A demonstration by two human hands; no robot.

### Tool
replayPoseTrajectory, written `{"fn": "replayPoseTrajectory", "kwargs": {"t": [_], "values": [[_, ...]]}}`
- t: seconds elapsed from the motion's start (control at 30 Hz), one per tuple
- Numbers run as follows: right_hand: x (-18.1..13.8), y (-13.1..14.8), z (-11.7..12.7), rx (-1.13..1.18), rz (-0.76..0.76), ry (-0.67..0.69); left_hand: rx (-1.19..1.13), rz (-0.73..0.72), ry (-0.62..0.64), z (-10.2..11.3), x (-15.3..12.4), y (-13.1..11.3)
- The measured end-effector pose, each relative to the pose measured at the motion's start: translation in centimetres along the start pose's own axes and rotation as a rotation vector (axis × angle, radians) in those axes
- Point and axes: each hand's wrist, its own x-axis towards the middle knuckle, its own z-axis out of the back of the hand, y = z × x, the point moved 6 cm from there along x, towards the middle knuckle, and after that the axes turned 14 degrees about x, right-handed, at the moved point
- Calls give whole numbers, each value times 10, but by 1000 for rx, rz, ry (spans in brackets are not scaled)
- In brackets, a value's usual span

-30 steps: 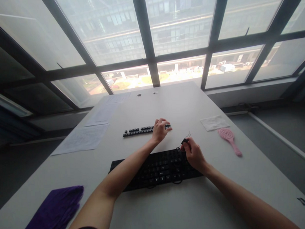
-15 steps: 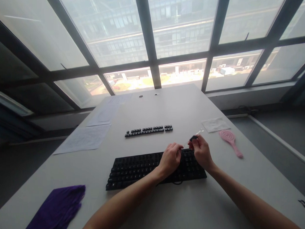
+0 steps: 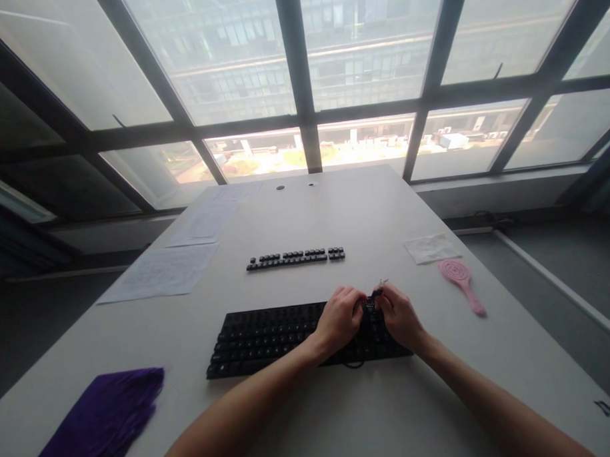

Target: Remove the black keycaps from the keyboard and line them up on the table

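Our right hand (image 3: 398, 313) pinches the keycap puller (image 3: 376, 293) against the keyboard (image 3: 268, 333) just beneath. Our left hand (image 3: 341, 314) curls beside it, hold unclear. We seem to be seating it, so next needs a straight upward pull.

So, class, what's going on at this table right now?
Someone is working at the right end of a black keyboard. The right hand pinches what looks like a small wire keycap puller, and the left hand is curled right beside it. A row of loose black keycaps lies on the white table beyond the keyboard.
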Motion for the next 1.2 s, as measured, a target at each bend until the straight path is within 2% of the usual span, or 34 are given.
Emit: {"fn": "replayPoseTrajectory", "kwargs": {"t": [0.17,0.3,0.37,0.5,0.7,0.8,1.07,1.2], "values": [[-4,9,-9,-87,100,145,50,-57,27,1,-1,-6],[-9,14,-13,-127,188,205,66,-110,56,-1,-2,-8],[-9,11,-11,-94,167,169,70,-110,60,-4,-2,-6],[-5,-5,0,2,16,-13,93,-97,62,-8,-1,-3],[-3,-13,7,133,-85,-110,119,-106,66,-9,1,-5],[-3,-13,7,173,-102,-125,108,-102,55,-8,0,-6],[-8,-2,0,31,79,-66,48,-77,8,-2,-2,-6],[-10,-2,-3,13,38,-64,21,-77,-28,1,-4,-5]]}}
